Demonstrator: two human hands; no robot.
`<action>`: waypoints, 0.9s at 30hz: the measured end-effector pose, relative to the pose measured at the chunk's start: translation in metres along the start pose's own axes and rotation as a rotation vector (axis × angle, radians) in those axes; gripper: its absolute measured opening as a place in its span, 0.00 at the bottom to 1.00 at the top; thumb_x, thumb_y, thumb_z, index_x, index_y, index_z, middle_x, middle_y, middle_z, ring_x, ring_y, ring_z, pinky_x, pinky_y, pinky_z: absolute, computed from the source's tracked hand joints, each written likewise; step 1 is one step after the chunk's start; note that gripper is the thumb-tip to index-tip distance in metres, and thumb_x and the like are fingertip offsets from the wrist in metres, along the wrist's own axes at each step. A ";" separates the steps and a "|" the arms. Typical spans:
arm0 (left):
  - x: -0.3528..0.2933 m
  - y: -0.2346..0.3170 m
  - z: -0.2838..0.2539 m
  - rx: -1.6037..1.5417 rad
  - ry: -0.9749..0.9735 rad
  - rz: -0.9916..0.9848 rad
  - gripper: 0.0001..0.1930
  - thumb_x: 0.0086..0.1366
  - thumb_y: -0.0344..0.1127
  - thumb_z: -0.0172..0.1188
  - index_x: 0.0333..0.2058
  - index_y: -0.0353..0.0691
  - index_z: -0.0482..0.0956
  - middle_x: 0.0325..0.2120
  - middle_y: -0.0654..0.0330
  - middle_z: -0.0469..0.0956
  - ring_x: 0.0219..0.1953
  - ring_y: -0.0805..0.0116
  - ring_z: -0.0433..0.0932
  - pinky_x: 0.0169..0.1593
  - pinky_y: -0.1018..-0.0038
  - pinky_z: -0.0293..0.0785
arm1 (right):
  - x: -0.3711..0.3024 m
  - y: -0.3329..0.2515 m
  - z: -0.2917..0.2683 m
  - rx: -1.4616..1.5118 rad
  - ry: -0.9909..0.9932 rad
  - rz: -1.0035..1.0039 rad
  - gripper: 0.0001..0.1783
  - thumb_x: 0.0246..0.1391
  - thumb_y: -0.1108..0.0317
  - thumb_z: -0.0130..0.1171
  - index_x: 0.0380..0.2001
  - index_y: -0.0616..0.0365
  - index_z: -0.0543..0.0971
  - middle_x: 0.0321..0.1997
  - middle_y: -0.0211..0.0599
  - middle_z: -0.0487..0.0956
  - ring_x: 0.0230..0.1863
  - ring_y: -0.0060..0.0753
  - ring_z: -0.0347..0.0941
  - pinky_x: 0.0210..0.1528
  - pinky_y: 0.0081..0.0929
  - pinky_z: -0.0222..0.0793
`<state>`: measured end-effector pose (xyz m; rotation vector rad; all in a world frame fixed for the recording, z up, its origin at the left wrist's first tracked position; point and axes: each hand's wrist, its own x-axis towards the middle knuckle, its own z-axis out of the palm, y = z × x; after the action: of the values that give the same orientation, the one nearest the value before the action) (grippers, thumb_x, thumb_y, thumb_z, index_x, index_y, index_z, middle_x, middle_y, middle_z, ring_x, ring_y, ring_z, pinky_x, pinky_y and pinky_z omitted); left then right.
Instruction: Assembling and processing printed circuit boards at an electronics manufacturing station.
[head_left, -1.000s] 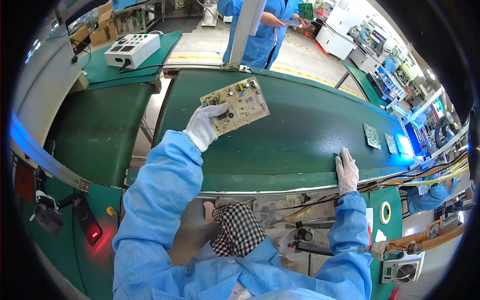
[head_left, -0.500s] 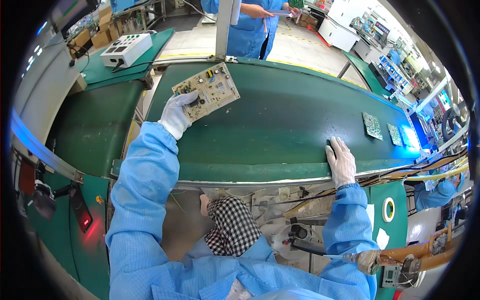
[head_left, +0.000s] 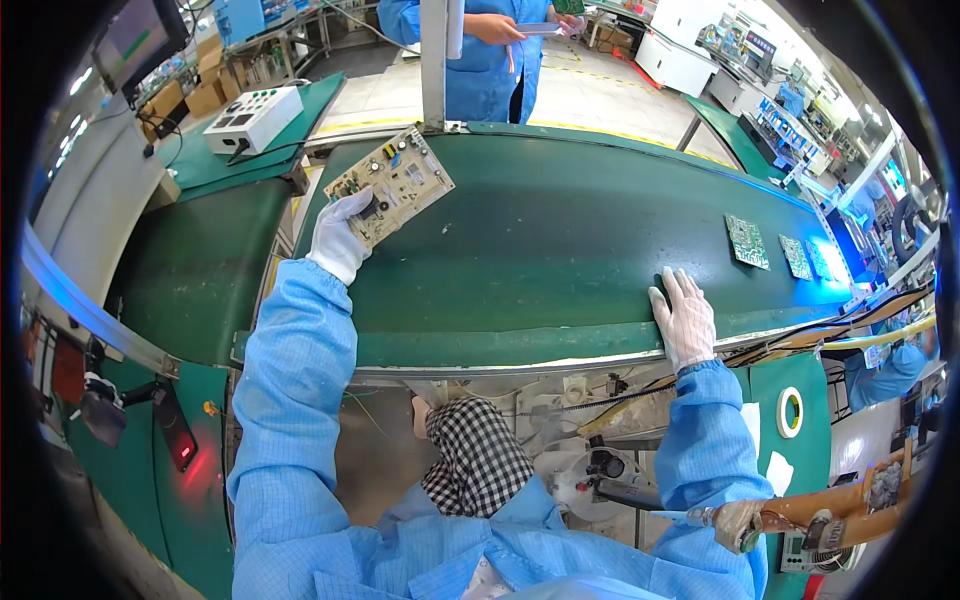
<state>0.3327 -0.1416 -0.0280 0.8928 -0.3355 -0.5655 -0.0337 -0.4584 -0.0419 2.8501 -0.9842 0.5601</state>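
A beige circuit board (head_left: 408, 185) with small parts on its upper face is gripped at its near left corner by my left hand (head_left: 341, 236), in a white glove. The board is over the far left part of the green conveyor belt (head_left: 540, 250). My right hand (head_left: 685, 318), gloved in white too, lies flat on the belt's near edge with fingers stretched out and nothing in it. Farther right on the belt lie a green circuit board (head_left: 746, 241) and a smaller green board (head_left: 795, 257), close to a blue light.
Another person (head_left: 493, 60) stands across the belt beside a metal post (head_left: 434, 65). A white control box (head_left: 254, 119) sits on the back left table. A tape roll (head_left: 789, 412) lies on the right table. A device with a red light (head_left: 176, 428) is at lower left.
My left hand and the beige board have shifted slightly left in the picture. My right hand stays resting on the belt edge. The other person appears a little farther left.
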 end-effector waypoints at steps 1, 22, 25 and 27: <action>0.000 0.000 0.002 -0.006 -0.020 -0.005 0.19 0.61 0.34 0.59 0.49 0.30 0.74 0.41 0.51 0.80 0.41 0.60 0.81 0.47 0.67 0.79 | 0.000 -0.001 -0.002 0.002 -0.007 -0.002 0.27 0.60 0.51 0.49 0.57 0.56 0.71 0.61 0.50 0.69 0.65 0.49 0.61 0.65 0.38 0.56; 0.002 -0.001 -0.008 0.004 -0.067 -0.036 0.20 0.61 0.34 0.59 0.50 0.30 0.73 0.43 0.50 0.79 0.43 0.56 0.80 0.48 0.63 0.78 | -0.003 -0.009 -0.005 0.098 0.067 0.093 0.24 0.56 0.50 0.56 0.51 0.51 0.77 0.57 0.46 0.73 0.62 0.45 0.65 0.63 0.37 0.60; -0.001 0.000 -0.003 -0.022 -0.038 -0.044 0.18 0.62 0.32 0.58 0.49 0.30 0.73 0.41 0.52 0.80 0.40 0.59 0.81 0.46 0.66 0.79 | -0.003 -0.009 -0.005 0.116 0.077 0.101 0.23 0.56 0.51 0.56 0.50 0.52 0.77 0.57 0.47 0.74 0.61 0.45 0.66 0.62 0.37 0.60; 0.000 -0.001 -0.004 -0.004 -0.047 -0.038 0.19 0.62 0.33 0.58 0.49 0.29 0.73 0.41 0.51 0.80 0.41 0.59 0.81 0.46 0.66 0.79 | -0.003 -0.009 -0.005 0.113 0.086 0.110 0.23 0.56 0.51 0.56 0.49 0.52 0.78 0.57 0.46 0.73 0.61 0.44 0.66 0.62 0.36 0.60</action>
<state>0.3346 -0.1400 -0.0312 0.8851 -0.3604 -0.6227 -0.0323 -0.4487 -0.0379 2.8534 -1.1351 0.7657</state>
